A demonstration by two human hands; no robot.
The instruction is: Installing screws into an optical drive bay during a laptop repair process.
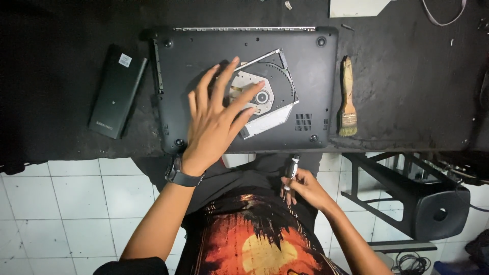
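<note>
A dark laptop [316, 81] lies bottom side up on the black bench. On its underside rests an optical disc drive [275, 99], turned at an angle. My left hand [216, 122], with a dark watch at the wrist, hovers flat over the drive with fingers spread, fingertips at or just above its metal cover. My right hand [305, 188] is below the bench edge, near my lap, closed around a small screwdriver [292, 170] whose tip points up toward the laptop.
A flat black battery pack [116, 91] lies left of the laptop. An old paintbrush [347, 99] lies right of it. A black stool [423, 203] stands on the white tiled floor at right. Small screws and a cable sit at the bench's far edge.
</note>
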